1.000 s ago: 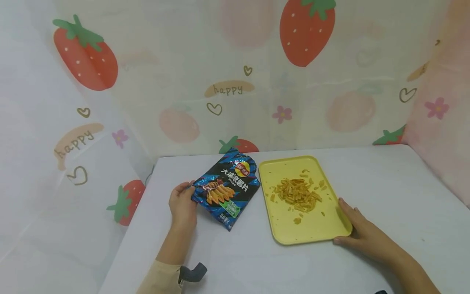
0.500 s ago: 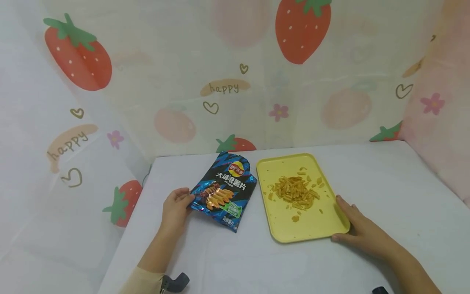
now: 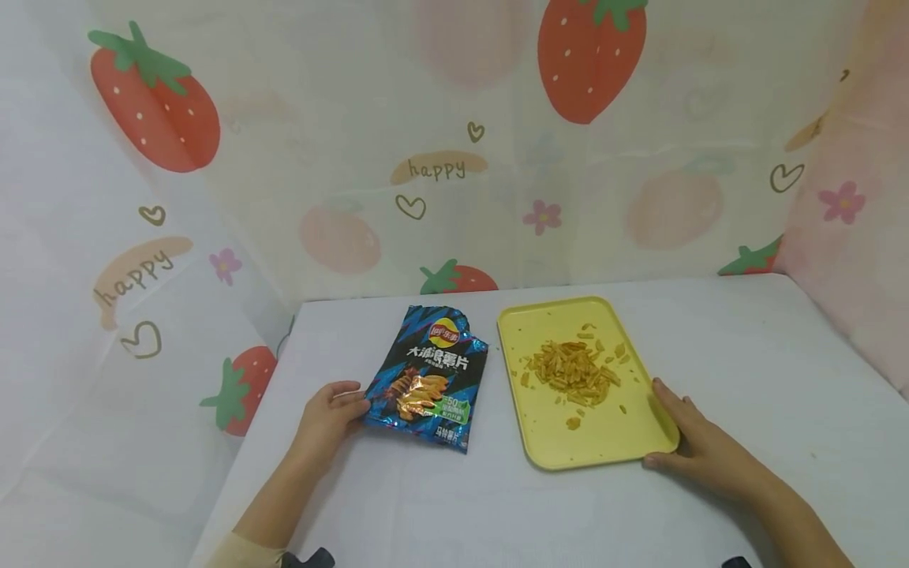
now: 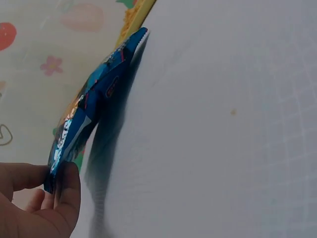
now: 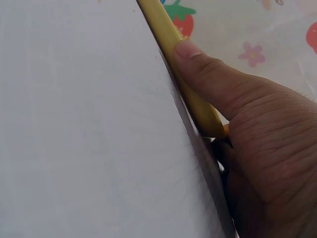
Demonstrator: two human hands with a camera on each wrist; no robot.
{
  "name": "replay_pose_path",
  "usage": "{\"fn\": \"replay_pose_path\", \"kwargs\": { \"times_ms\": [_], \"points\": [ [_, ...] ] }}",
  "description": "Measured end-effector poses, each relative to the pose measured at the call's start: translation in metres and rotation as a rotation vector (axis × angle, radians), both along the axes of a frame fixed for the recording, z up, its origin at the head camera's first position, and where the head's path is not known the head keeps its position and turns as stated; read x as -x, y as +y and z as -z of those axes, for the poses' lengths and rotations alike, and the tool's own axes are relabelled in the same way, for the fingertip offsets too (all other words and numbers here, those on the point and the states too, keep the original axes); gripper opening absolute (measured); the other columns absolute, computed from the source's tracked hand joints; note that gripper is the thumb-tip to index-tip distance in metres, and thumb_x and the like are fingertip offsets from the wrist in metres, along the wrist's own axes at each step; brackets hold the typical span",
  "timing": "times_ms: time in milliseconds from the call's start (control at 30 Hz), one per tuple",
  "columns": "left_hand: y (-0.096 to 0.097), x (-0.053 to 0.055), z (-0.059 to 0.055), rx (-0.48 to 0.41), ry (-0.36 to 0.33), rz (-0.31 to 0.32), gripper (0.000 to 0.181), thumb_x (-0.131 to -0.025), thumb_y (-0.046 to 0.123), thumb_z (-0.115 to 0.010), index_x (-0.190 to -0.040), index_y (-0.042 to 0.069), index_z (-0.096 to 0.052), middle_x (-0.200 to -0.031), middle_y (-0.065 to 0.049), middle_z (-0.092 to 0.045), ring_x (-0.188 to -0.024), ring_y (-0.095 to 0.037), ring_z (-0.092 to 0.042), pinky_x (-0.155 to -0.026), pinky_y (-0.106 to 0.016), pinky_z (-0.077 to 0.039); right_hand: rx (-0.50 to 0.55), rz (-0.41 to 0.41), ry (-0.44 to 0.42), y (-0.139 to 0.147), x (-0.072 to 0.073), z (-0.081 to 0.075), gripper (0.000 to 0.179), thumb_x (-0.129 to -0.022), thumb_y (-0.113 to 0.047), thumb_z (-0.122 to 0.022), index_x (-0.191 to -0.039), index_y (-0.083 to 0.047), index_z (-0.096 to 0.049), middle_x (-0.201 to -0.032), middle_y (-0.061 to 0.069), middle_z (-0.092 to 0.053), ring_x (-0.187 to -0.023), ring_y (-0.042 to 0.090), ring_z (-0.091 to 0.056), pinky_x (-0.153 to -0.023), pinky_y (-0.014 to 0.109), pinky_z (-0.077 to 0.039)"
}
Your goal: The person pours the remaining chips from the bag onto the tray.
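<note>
My left hand (image 3: 328,418) pinches the lower left edge of a blue and black potato chip bag (image 3: 433,379). In the left wrist view, thumb and fingers meet on the corner of the bag (image 4: 94,104), which slants just above the white surface. The bag's top edge looks torn at its right. Beside it on the table lies a yellow tray (image 3: 596,446) bearing a heap of broken chips (image 3: 571,371). My right hand (image 3: 703,450) holds the tray's near right corner, thumb on the near edge and fingers along the right edge. The right wrist view partly hides those fingers.
A white cloth covers the table (image 3: 497,513). Behind it rises a backdrop (image 3: 341,142) printed with strawberries, hearts and flowers, and it turns along the left and right sides. A few small crumbs lie around the heap on the tray.
My left hand has drawn the bag left and toward me, away from the tray, turning it more upright in view and lowering it. The right hand and tray stay in place.
</note>
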State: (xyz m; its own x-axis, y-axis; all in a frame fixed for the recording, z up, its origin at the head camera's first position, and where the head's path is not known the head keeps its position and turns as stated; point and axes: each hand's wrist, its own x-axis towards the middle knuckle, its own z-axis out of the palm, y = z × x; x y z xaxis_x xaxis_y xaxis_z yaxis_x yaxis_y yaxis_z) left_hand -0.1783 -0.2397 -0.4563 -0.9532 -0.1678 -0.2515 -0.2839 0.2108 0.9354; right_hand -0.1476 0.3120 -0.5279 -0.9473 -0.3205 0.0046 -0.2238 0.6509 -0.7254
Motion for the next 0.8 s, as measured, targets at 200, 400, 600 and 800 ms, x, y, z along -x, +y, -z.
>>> {"fn": "replay_pose_path", "kwargs": {
  "times_ms": [200, 400, 600, 800],
  "points": [
    [-0.006, -0.006, 0.006, 0.028, -0.033, 0.022, 0.049, -0.1, 0.011, -0.065, -0.145, 0.001, -0.046, -0.137, -0.023, -0.06, -0.115, -0.021, -0.066, -0.091, -0.025, -0.058, -0.005, 0.003, -0.005, 0.0, 0.0, 0.003, 0.113, -0.083, -0.054, -0.08, -0.166, -0.029, -0.007, -0.172, 0.008, -0.009, -0.147, 0.064, -0.006, -0.111, 0.08, -0.014],
    [-0.01, -0.011, 0.011, 0.034, -0.036, 0.049, 0.05, -0.099, 0.01, -0.066, -0.144, 0.0, -0.046, -0.135, -0.024, -0.062, -0.11, -0.018, -0.068, -0.09, -0.027, -0.059, -0.005, 0.004, -0.005, 0.0, 0.0, 0.003, 0.113, -0.083, -0.053, -0.08, -0.166, -0.03, -0.007, -0.172, 0.009, -0.01, -0.147, 0.064, -0.007, -0.11, 0.08, -0.014],
    [-0.012, -0.012, 0.015, 0.034, -0.028, 0.067, 0.05, -0.099, 0.008, -0.067, -0.144, -0.001, -0.047, -0.132, -0.024, -0.064, -0.107, -0.017, -0.068, -0.086, -0.025, -0.059, 0.0, 0.005, -0.013, 0.0, -0.001, 0.0, 0.114, -0.083, -0.052, -0.081, -0.166, -0.029, -0.007, -0.172, 0.011, -0.01, -0.147, 0.064, -0.006, -0.11, 0.08, -0.014],
    [-0.014, -0.015, 0.013, 0.103, -0.024, 0.095, 0.049, -0.097, 0.009, -0.07, -0.141, 0.0, -0.05, -0.13, -0.023, -0.066, -0.11, -0.022, -0.068, -0.089, -0.028, -0.058, 0.009, 0.005, -0.015, 0.0, 0.0, 0.002, 0.115, -0.082, -0.05, -0.082, -0.166, -0.029, -0.007, -0.172, 0.012, -0.011, -0.146, 0.065, -0.007, -0.11, 0.08, -0.013]
  ]
}}
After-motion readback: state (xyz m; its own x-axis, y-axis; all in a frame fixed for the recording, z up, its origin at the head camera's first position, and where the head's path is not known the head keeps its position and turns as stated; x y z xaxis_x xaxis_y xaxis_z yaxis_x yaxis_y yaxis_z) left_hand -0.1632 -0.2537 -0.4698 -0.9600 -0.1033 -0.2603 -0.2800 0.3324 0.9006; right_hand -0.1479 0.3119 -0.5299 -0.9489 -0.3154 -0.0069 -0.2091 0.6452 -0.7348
